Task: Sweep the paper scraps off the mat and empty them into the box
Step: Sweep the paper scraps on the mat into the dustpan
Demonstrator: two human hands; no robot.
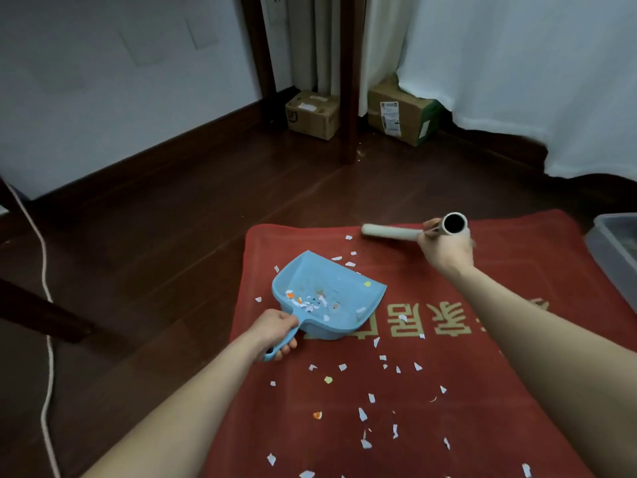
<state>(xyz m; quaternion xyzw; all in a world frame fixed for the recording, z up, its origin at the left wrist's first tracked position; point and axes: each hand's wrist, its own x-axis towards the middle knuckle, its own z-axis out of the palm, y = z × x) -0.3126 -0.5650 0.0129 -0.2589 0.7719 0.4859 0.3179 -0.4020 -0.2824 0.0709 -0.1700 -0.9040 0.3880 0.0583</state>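
Observation:
A red mat [482, 357] with gold characters lies on the dark wooden floor. Several white, yellow and orange paper scraps [362, 414] are scattered over its near half. My left hand [277, 331] grips the handle of a light blue dustpan [331, 291] resting on the mat's left part, with several scraps inside it. My right hand [444, 248] grips a beige tubular brush handle [406, 232] above the mat's far edge; its open end faces me. A grey plastic box [612, 250] stands at the right edge, partly cut off.
Two cardboard boxes [312, 113] [401, 110] sit by the far wall beside dark wooden furniture legs [348, 98]. A white curtain [534, 81] hangs at the back right. A pale cord [46, 305] runs along the floor at left, near another dark leg [41, 310].

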